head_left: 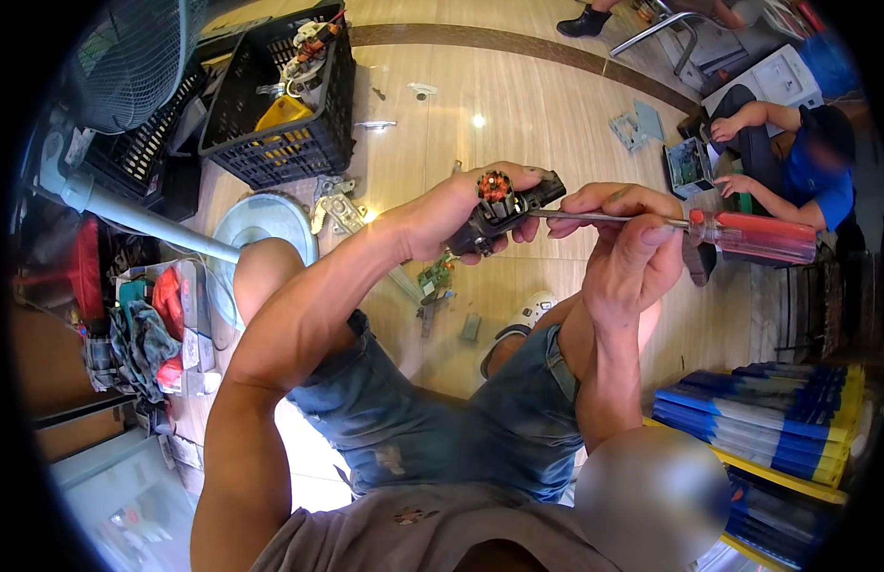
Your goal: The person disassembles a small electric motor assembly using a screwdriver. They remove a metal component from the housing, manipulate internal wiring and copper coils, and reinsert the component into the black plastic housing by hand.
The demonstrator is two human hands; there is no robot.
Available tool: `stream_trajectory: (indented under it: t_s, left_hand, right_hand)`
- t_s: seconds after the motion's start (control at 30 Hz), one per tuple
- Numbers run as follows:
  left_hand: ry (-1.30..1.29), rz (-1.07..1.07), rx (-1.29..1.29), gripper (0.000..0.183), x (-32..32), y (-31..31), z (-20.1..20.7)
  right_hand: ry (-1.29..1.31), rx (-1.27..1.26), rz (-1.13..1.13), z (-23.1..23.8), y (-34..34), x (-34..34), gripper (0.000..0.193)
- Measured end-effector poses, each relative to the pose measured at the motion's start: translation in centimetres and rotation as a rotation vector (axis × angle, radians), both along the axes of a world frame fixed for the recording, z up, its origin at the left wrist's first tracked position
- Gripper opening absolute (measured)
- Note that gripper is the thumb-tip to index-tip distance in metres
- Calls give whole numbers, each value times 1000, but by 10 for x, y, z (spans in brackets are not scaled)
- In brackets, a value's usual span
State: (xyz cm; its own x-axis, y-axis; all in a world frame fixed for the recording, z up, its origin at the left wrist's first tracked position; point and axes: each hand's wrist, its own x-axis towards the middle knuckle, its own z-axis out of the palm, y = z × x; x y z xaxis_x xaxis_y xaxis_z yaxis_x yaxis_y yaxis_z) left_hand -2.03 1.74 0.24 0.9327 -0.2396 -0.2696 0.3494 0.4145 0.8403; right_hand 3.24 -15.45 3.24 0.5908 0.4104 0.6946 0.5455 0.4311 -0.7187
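Note:
My left hand [440,217] is wrapped round a black plastic housing [504,217], held up above the floor in front of my knees. A round part with red-orange windings [494,187], like a small motor, shows at its top. In my right hand [635,262] is a screwdriver [761,237] with a clear red handle, gripped by thumb and fingers near where the shaft starts. The shaft points left, and its tip is at the right side of the housing. Whether the tip sits in a screw or a gap cannot be made out.
A black crate [287,157] of parts stands at the upper left, near a pedestal fan [127,67]. Loose metal parts [342,212] and a circuit board [434,276] lie on the floor. A co-worker [814,162] sits right by an opened metal box [688,170]. Blue-and-white packages [757,415] are stacked lower right.

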Motion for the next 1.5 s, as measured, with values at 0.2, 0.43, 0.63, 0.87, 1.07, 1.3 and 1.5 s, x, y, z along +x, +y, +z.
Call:
stream_trajectory:
  t_s: [0.2,0.43,0.63,0.87,1.07,1.3,1.5]
  left_hand:
    - [23,-30,-6,54,1,1,0]
    - [28,-63,15,53,0,0,-2]
    - [52,-115,42,51,1,-2,3]
    - [87,-163,87,53,1,-2,2]
    - [70,-214,30,50,1,0,1]
    - [95,-175,31,50,-1,3,2]
    - [99,-154,53,47,-4,4,3]
  right_hand:
    - [-113,-49,-9,0,0,-2,39]
    - [-95,-38,-11,3,-1,-5,43]
    - [-167,-137,-28,3,-1,-2,42]
    - [-158,-168,42,1,-1,-4,42]
    - [-118,-123,63,0,-4,-4,43]
    - [-134,-116,154,-1,-5,-1,40]
    - [-81,-55,156,-6,-5,-7,10]
